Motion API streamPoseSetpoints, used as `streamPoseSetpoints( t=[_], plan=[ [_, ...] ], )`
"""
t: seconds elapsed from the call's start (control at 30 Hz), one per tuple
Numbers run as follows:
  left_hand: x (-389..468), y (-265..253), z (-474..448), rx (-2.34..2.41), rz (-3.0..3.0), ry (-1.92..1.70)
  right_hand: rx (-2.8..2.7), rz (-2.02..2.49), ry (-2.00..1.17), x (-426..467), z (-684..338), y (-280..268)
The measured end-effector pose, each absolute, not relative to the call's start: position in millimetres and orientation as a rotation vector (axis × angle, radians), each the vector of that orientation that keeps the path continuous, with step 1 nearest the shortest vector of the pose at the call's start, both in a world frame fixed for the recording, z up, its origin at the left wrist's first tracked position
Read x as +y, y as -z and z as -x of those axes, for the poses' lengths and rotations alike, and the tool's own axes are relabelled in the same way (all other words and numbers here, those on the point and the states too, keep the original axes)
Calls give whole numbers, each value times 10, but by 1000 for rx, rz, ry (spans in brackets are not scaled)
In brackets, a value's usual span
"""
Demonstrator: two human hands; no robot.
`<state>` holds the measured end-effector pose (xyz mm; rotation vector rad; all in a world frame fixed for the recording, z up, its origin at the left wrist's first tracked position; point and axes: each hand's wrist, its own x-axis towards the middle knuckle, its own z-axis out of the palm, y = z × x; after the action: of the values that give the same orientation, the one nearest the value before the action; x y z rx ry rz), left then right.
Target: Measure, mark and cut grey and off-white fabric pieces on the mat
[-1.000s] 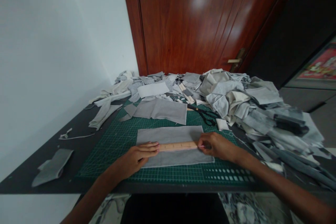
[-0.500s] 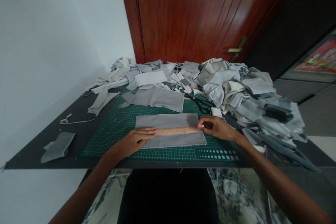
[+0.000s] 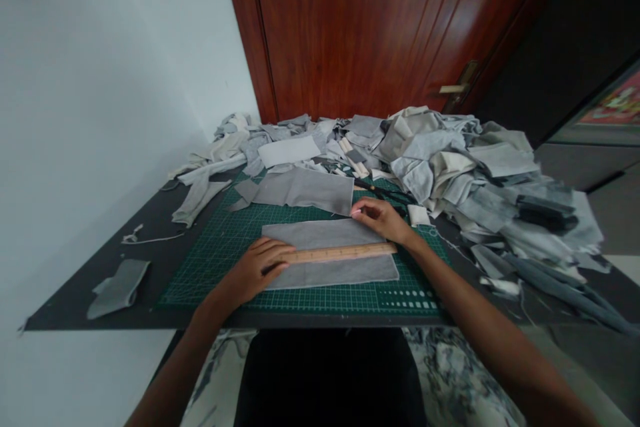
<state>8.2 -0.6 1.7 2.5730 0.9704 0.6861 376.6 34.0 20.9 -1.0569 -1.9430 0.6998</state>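
A wooden ruler (image 3: 335,254) lies lengthwise across a grey fabric rectangle (image 3: 320,233). My left hand (image 3: 257,267) covers the ruler's left end, fingers on top and thumb along the near edge. Above the fabric's far edge, my right hand (image 3: 383,219) is closed in a pinch on a small pink piece (image 3: 356,212); its exact kind is too small to make out. Under the fabric is a green cutting mat (image 3: 210,267) with grid lines. Another grey fabric piece (image 3: 305,188) rests just beyond, close to my right fingertips. Black scissors (image 3: 383,192) are partly hidden behind my right hand.
Heaps of grey and cream fabric scraps (image 3: 440,153) line the back and right of the dark table (image 3: 165,233). At the left are a folded grey scrap (image 3: 123,288) and a thin white cord (image 3: 153,239). A wooden door (image 3: 350,33) stands behind.
My right hand has left the ruler's right end and moved left and away from me, past the fabric's far edge. The ruler's right end is now uncovered. My left hand stays on the ruler.
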Motion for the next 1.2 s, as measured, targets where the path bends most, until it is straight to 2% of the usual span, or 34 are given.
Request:
streamPoseSetpoints(
  t=[0.33,0.83,0.93,1.2],
  plan=[
    [42,-75,-71,1113,-2577,-690,-1971,1131,-496,275,-4069,-168],
    [-22,-105,-124,1162,-2532,-643,-1974,1103,-503,290,-4082,-172],
    [-112,-103,-171,1255,-2600,-613,-2001,1021,-593,194,-3952,-198],
    [-452,-169,-154,1575,-2712,-470,-2081,918,-1221,44,-3606,-53]
  ],
)
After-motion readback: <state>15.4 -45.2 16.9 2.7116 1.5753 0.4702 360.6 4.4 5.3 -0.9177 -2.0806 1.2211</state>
